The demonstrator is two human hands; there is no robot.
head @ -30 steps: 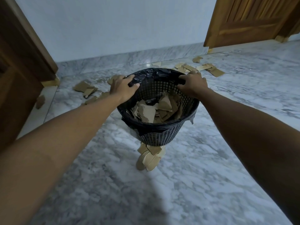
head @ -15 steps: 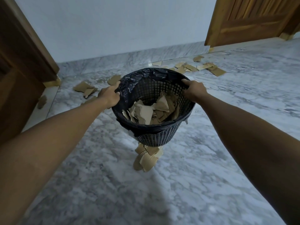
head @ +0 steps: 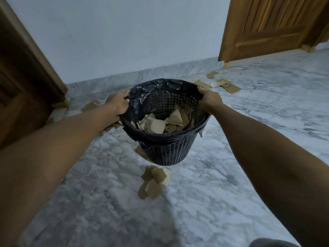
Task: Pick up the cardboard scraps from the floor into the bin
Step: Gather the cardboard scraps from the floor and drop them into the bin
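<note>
Two bare forearms, no sleeves, no rings or watch on either wrist.

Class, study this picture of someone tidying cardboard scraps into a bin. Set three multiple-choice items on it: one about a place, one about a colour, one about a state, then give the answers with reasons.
1. Where does the nearest pile of brown cardboard scraps lie?
A. On the marble floor, just in front of the bin
B. On a shelf
C. On the door sill

2. What colour is the plastic liner in the mesh bin?
A. White
B. Black
C. Green

3. How is the bin held?
A. By one hand only
B. By neither hand
C. By both hands at the rim

Answers: 1 A, the pile rests on the grey marble floor by the bin's base. 2 B, the liner is glossy black. 3 C, the left hand and right hand each grip opposite sides of the rim.
</note>
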